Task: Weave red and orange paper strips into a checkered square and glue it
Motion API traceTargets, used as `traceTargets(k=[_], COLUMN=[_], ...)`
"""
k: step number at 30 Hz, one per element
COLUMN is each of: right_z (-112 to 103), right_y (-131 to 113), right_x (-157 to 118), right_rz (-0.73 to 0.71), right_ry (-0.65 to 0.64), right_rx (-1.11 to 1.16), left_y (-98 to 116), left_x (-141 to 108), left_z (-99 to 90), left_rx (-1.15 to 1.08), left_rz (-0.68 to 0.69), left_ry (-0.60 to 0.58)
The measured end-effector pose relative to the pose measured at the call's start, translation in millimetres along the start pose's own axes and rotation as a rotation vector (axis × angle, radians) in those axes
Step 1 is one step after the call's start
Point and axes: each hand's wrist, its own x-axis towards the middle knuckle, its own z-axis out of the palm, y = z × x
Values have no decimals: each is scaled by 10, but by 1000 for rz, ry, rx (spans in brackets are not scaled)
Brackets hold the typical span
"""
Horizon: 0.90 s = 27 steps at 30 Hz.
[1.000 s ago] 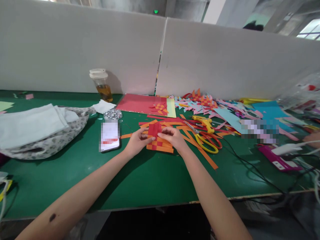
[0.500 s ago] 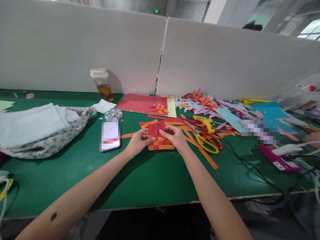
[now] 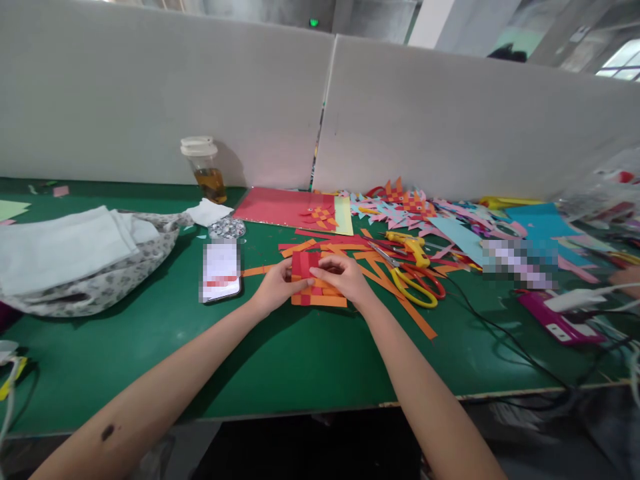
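A small piece of woven red and orange paper strips (image 3: 305, 263) is held between my two hands, over the green table. My left hand (image 3: 276, 288) pinches its left side, thumb on top. On the right, my right hand (image 3: 342, 277) grips the strips with thumb and fingers together, the thumb near the middle of the weave. Red strips run upward from the checked part, and orange strips stick out at the lower right. Loose orange strips (image 3: 417, 319) and red strips lie behind and right of my hands. My fingers hide part of the weave.
Scissors (image 3: 415, 283) and a yellow glue gun (image 3: 407, 241) lie right of my hands. A phone (image 3: 221, 272) is at the left, with a lidded drink bottle (image 3: 207, 175) behind. Red paper sheets (image 3: 280, 208), a purple power strip (image 3: 557, 320) and cables surround the work. Another person's hand (image 3: 627, 277) shows far right.
The woven paper has shifted slightly left and toward me. The red strips, apart before, now lie close together. My right thumb has moved a little left.
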Motion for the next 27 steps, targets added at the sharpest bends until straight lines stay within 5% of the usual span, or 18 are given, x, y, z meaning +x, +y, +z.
traceTargets(k=[17, 24, 27], right_z=[-57, -63, -77], right_y=[81, 65, 31], right_x=[3, 48, 51], right_rz=[62, -33, -135], right_ry=[-85, 44, 114], right_rx=[137, 145, 140], left_y=[35, 11, 16], left_x=[29, 25, 36], left_z=[-41, -88, -94], left_rx=[-90, 144, 125], left_rz=[113, 328, 386], left_ry=[222, 107, 187])
